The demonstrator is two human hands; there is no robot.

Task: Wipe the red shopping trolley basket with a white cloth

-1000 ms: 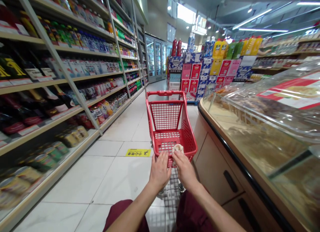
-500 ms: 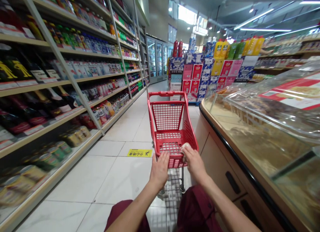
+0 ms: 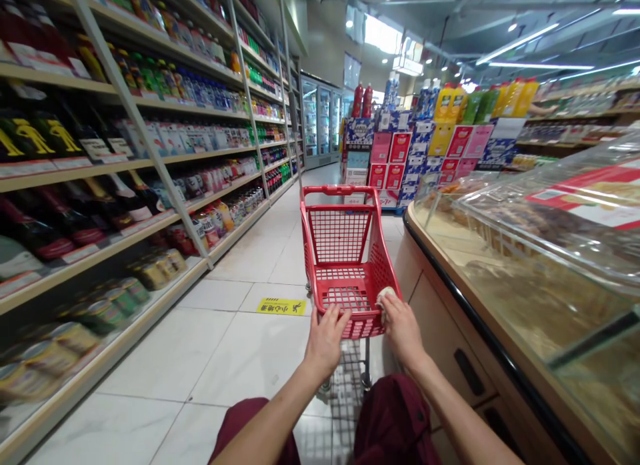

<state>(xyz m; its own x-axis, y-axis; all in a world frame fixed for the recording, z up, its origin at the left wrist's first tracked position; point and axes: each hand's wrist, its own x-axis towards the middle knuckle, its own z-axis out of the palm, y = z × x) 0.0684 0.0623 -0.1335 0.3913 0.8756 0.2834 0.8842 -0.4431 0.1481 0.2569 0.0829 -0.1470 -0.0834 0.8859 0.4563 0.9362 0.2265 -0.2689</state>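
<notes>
A red plastic shopping cart (image 3: 343,235) stands upright in the aisle right in front of my knees, its basket holding nothing that I can see. The fingers of my left hand (image 3: 326,335) hook over the near rim of its basket. At the near right corner, my right hand (image 3: 403,328) is closed around a crumpled whitish cloth (image 3: 386,295), pressed against the rim. Most of the cloth is hidden under the fingers. Beneath the basket, the cart's legs and wheels show partly between my knees.
Shelves (image 3: 200,150) of bottles, cans and cartons line the left side. A glass-topped counter (image 3: 450,278) with plastic-covered food runs close along the right. Stacked drink boxes (image 3: 390,161) stand beyond the cart. A yellow floor sticker (image 3: 281,307) lies left of the cart.
My right hand has slid to the right with the cloth, up to the rim's corner. The left hand stays on the rim, its fingers slightly more spread. The view has shifted a little.
</notes>
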